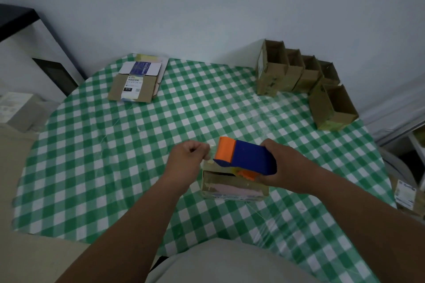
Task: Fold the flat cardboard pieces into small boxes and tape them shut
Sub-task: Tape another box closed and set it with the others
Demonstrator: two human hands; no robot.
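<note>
A small folded cardboard box sits on the green checked tablecloth near the front middle. My right hand grips a blue and orange tape dispenser held over the box's top. My left hand has its fingers curled and pinches the clear tape end at the dispenser's orange mouth, just left of the box. A stack of flat cardboard pieces with printed labels lies at the far left of the table.
Several folded open-topped boxes stand in a row at the far right, near the wall. Another labelled cardboard piece lies off the table's right edge. A dark-topped cabinet stands to the left.
</note>
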